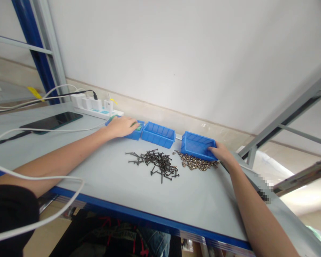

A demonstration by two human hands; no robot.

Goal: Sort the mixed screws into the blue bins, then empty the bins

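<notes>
My left hand (pixel 121 127) lies over the left blue bin (pixel 135 135), its fingers bent across the top and partly hiding the green contents. Beside it stands an open blue bin (pixel 158 135) that neither hand touches. Farther right, my right hand (pixel 222 152) grips the end wall of another blue bin (pixel 196 142), thumb inside. This bin is tilted, its opening towards me. Small shiny metal fasteners (pixel 196 162) lie heaped right in front of it. To their left spreads a loose pile of dark screws (pixel 160 162).
A white power strip (pixel 96 111) with plugged-in chargers stands at the back left. Near it lies a dark phone (pixel 52 122). A white cable (pixel 77 178) loops across my left forearm. Metal frame bars (pixel 286 125) rise at the right edge, and a wall closes the back.
</notes>
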